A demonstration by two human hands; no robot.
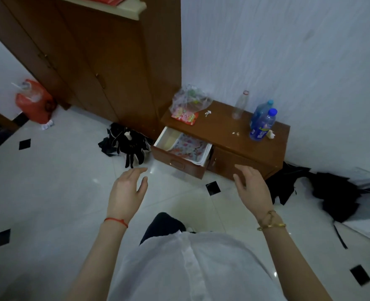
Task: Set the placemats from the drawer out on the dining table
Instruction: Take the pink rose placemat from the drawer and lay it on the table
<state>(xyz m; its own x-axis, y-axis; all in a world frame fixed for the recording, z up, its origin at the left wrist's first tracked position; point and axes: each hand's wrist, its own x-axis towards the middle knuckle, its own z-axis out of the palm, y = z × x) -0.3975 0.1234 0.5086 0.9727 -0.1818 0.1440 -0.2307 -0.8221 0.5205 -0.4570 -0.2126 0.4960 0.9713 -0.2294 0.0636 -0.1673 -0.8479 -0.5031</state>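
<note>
A low brown cabinet (pixel 245 135) stands against the white wall. Its left drawer (pixel 177 164) is pulled open. Inside lies a stack of placemats (pixel 188 147) with a colourful floral print, their white edges showing at the right side. My left hand (pixel 127 190) hovers over the floor just in front and left of the drawer, fingers relaxed and holding nothing. My right hand (pixel 252 185) is raised in front of the cabinet's right door, fingers spread and empty. No dining table is in view.
On the cabinet top sit a clear plastic bag with snacks (pixel 188 105), an empty clear bottle (pixel 239 105) and two blue bottles (pixel 263 122). Black cloth (pixel 125 142) lies on the tiled floor left of the drawer, more black fabric (pixel 332 192) at right. A tall wardrobe (pixel 105 61) stands behind.
</note>
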